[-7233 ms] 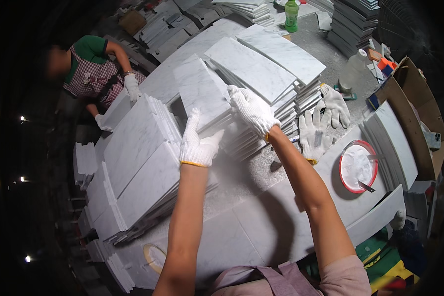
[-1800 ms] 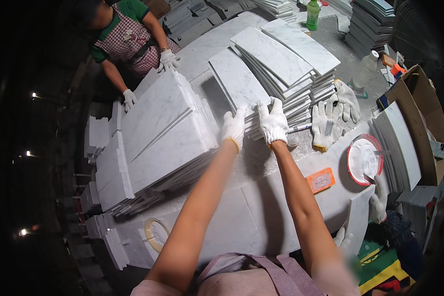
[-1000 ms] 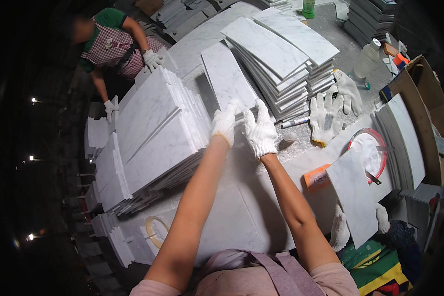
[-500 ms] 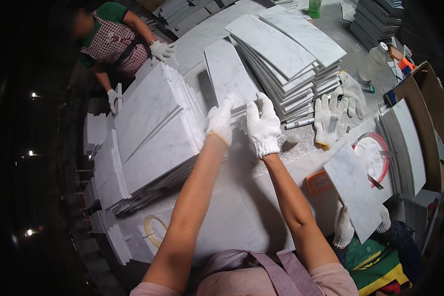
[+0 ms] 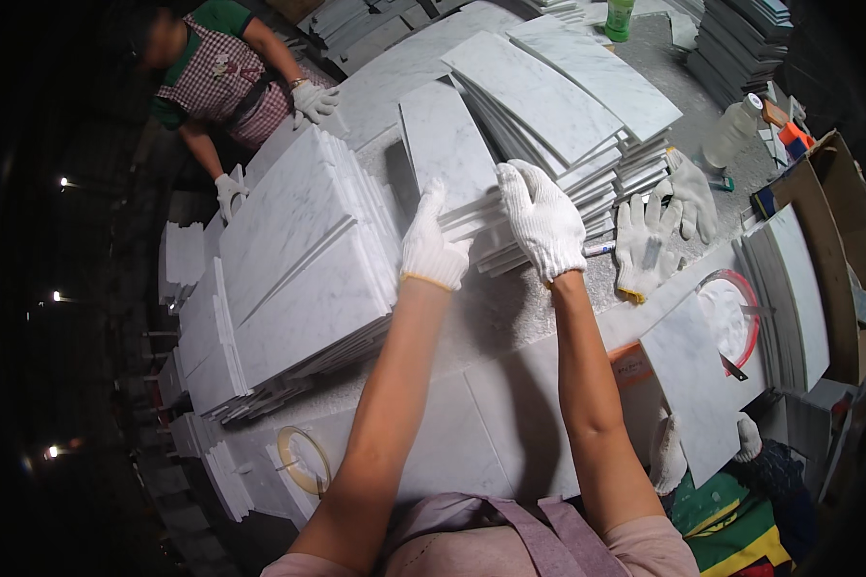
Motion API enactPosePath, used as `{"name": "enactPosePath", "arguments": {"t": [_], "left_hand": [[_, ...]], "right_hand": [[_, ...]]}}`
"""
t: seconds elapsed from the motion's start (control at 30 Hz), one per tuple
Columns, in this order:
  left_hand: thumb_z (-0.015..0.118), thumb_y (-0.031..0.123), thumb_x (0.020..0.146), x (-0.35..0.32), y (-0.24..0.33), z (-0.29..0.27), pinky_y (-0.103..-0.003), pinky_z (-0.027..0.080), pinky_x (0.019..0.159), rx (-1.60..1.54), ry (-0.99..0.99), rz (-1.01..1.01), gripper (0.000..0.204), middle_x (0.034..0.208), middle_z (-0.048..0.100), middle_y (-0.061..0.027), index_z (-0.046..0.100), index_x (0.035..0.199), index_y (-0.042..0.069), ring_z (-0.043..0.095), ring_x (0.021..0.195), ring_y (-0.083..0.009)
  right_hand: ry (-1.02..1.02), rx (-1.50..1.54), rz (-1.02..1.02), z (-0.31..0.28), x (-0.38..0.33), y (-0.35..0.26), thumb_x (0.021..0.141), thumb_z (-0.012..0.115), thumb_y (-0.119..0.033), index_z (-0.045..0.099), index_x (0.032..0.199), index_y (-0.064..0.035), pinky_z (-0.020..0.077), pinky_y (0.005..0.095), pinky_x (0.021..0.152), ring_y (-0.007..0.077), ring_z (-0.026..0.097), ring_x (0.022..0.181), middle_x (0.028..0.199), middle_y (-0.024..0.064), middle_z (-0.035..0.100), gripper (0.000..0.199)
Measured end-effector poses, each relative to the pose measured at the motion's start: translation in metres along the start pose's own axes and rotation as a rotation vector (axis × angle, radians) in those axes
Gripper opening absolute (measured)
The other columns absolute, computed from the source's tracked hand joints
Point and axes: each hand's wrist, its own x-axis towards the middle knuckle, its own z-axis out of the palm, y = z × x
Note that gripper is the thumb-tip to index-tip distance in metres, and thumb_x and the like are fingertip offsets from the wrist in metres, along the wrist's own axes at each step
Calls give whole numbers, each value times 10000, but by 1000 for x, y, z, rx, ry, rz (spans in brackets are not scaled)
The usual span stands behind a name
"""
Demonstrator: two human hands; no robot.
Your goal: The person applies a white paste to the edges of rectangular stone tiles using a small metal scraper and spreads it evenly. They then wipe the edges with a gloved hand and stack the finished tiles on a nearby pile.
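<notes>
Both my hands wear white knit gloves with yellow-edged cuffs. My left hand (image 5: 435,245) closes round the near left corner of a stack of narrow white marble tiles (image 5: 447,135), its thumb along the front edges. Against the stack's near right corner rests my right hand (image 5: 546,221), fingers pressed together and curled over the edge. The undersides of the hands' grip are hidden. To the right lies a fanned pile of long marble tiles (image 5: 534,91). A bigger block of wide marble tiles (image 5: 293,226) leans close by my left hand.
Spare gloves (image 5: 645,245) lie at the right, near a clear bottle (image 5: 736,130). A red-rimmed tub of white stuff (image 5: 726,313) stands before a cardboard box (image 5: 827,192). Another person's gloved hands hold a marble tile (image 5: 693,385). A co-worker (image 5: 226,77) stands far left. Tape roll (image 5: 303,460) lies near.
My right hand has shifted right and now covers part of the marker and the small round cap. My left thumb has spread away from its fingers. More tile edges show between my hands.
</notes>
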Motion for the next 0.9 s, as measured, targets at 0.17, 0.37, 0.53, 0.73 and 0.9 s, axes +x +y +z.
{"name": "enactPosePath", "arguments": {"t": [0.17,0.37,0.53,0.73,0.9], "left_hand": [[813,445,976,3,9,8,-644,251,1264,55,41,92,692,1552,559,-129,583,1500,55,559,1402,-341],[808,498,963,-12,2,12,-662,142,1288,54,57,68,729,1527,599,-91,591,1515,74,554,1420,-336],[801,438,983,-21,0,21,-650,292,1234,43,156,78,642,1467,640,-86,615,1476,72,603,1365,-335],[807,440,979,-66,4,11,-505,612,927,50,139,138,620,1277,700,-142,631,1375,-4,730,1113,-310],[848,479,955,-131,-3,8,-328,549,832,200,288,216,541,1048,668,-42,649,1169,23,625,915,-143]], "right_hand": [[-136,278,80,9,40,0,1096,549,-612,668,1454,-106,527,304,844,143,611,899,1189,83,753,631],[-299,621,308,45,107,-15,957,686,-718,501,1645,-193,368,517,1187,277,431,1442,1679,117,460,885],[-561,349,291,55,130,-12,1053,661,-522,613,1552,-124,328,352,1223,202,465,1484,1588,74,586,640],[-719,367,251,60,116,11,1067,553,-578,646,1516,-123,233,475,1295,271,337,1591,1710,92,452,646],[-629,649,78,45,69,20,1094,620,-350,674,1390,28,391,383,1232,284,539,1444,1493,139,650,483]]}}
